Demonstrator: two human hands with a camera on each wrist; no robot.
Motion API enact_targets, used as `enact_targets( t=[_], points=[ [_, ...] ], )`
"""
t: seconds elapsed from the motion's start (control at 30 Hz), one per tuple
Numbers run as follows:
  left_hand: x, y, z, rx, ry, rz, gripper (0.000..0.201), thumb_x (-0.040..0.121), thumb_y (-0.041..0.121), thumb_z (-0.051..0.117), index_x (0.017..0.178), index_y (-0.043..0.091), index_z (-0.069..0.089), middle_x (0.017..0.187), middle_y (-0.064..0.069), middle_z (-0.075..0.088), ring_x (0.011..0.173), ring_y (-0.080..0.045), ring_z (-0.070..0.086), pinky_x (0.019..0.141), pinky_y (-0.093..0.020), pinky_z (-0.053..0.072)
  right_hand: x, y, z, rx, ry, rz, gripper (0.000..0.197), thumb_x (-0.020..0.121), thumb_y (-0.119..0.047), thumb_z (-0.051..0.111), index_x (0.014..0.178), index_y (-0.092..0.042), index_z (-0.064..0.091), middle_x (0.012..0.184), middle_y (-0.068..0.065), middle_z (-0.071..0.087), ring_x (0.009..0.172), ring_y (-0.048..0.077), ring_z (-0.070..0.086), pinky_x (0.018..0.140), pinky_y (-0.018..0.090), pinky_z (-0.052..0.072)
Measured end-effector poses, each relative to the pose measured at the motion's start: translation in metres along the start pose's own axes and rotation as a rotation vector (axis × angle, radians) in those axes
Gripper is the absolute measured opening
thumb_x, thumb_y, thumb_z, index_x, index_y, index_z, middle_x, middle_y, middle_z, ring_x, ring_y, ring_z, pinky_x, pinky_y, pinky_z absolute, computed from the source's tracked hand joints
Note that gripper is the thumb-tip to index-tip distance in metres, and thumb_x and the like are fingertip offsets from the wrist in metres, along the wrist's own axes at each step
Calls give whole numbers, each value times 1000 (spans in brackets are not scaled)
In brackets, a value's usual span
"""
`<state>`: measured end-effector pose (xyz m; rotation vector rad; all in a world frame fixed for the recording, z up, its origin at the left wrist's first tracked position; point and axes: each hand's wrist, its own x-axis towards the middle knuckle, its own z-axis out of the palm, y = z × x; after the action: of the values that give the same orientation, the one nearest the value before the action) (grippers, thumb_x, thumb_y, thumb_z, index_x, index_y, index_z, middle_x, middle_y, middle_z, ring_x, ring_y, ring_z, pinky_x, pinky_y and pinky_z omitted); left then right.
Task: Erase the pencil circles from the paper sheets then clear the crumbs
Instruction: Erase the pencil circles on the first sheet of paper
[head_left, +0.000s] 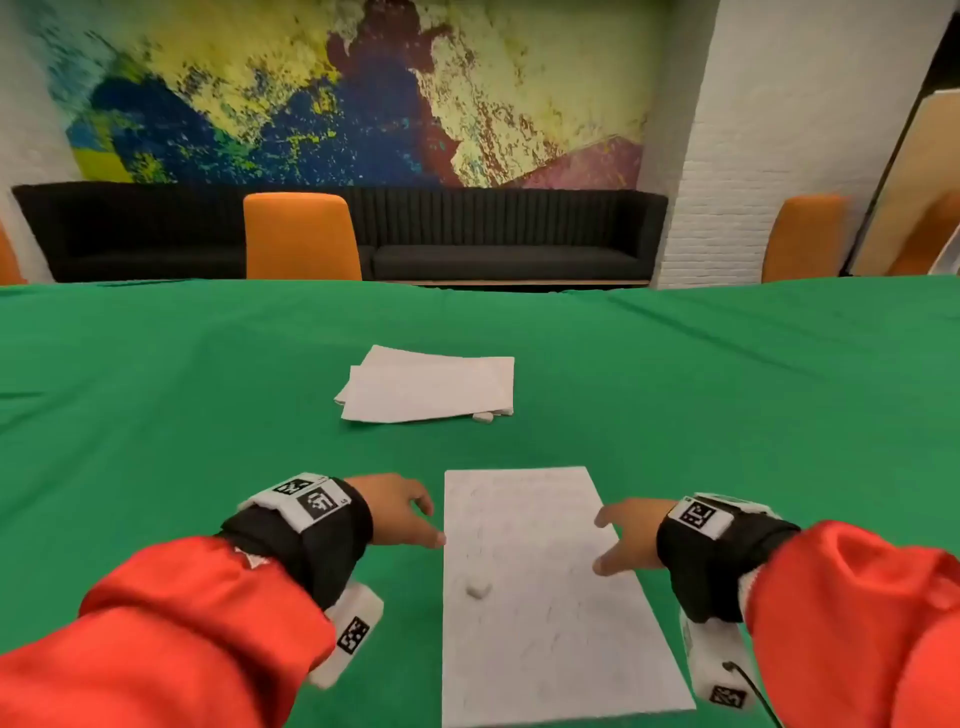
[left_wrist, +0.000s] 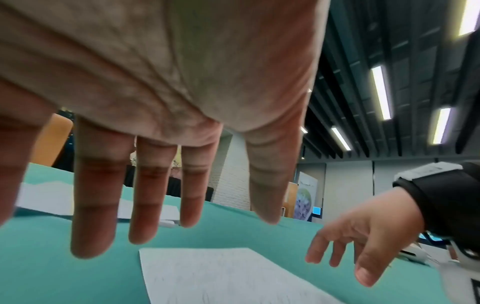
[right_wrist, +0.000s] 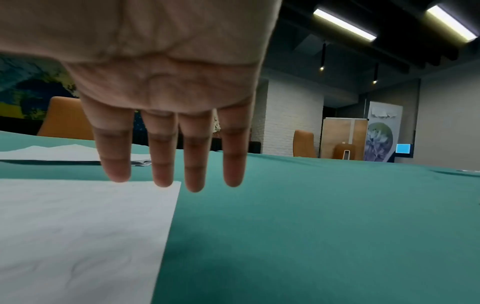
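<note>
Near sheet (head_left: 545, 597) lies flat on the green tabletop (head_left: 156, 415) between both hands, faint grey marks across it, circles not clear enough to judge erased or not; a small white lump (head_left: 478, 591), likely the eraser, rests on its left part. Left hand (head_left: 400, 512) and right hand (head_left: 626, 535) hover at the sheet's side edges, fingers spread, gripping nothing; crumb clearing looks not yet done. Farther off, a loose paper stack (head_left: 431, 389) with a small white piece (head_left: 483, 417) at its near edge; nothing blocks the reach.
</note>
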<state>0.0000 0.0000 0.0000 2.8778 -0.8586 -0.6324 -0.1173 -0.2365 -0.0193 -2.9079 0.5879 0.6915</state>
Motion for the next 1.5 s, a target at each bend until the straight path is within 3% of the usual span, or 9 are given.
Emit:
enact_targets(
  t=[0.2, 0.33, 0.43, 0.67, 1.03, 1.23, 1.5],
  points=[
    [-13, 18, 54, 87, -62, 36, 59, 85, 51, 61, 137, 28, 45, 142, 5, 45, 128, -16, 45, 106, -27, 33, -21, -7, 46, -91, -104, 5, 74, 91, -45, 54, 150, -18, 19, 154, 5, 26, 138, 23, 30, 109, 29, 26],
    [-27, 25, 77, 176, -44, 47, 65, 89, 46, 60, 143, 17, 39, 146, -3, 41, 132, -22, 41, 102, -26, 33, -30, -7, 62, -77, -54, 12, 78, 93, -47, 49, 151, -19, 5, 157, 8, 14, 141, 24, 22, 111, 29, 20],
    [-32, 27, 89, 195, -65, 60, 67, 89, 44, 60, 142, 9, 39, 144, -10, 42, 129, -25, 44, 99, -27, 36, -37, -7, 69, -77, -45, 22, 77, 94, -46, 46, 151, -18, 3, 157, 10, 9, 142, 25, 20, 112, 31, 19],
    [-12, 22, 89, 253, -40, 61, 74, 79, 52, 69, 137, 16, 40, 140, -4, 45, 123, -23, 48, 95, -26, 37, -20, 3, 73, -51, -58, 3, 82, 92, -51, 47, 151, -22, -3, 158, 8, -2, 143, 24, 15, 113, 30, 15],
    [-10, 27, 90, 265, -35, 23, 73, 77, 48, 72, 136, 21, 39, 141, -1, 42, 123, -21, 46, 94, -25, 36, -18, 3, 74, -115, -37, -24, 79, 92, -51, 46, 151, -21, 2, 158, 5, 7, 143, 22, 17, 112, 30, 16],
    [-18, 28, 90, 210, -24, 3, 74, 77, 45, 74, 137, 21, 40, 141, -2, 42, 122, -21, 48, 85, -23, 37, -24, 3, 74, -119, -21, -34, 79, 91, -52, 48, 151, -22, 6, 157, 6, 14, 142, 22, 22, 112, 31, 20],
    [-25, 24, 94, 161, -33, -4, 83, 76, 47, 74, 144, 26, 32, 148, -1, 36, 130, -22, 41, 104, -29, 35, -30, 0, 75, -62, -9, -39, 78, 93, -47, 49, 151, -19, 6, 157, 5, 13, 142, 20, 20, 110, 27, 18]
  ],
)
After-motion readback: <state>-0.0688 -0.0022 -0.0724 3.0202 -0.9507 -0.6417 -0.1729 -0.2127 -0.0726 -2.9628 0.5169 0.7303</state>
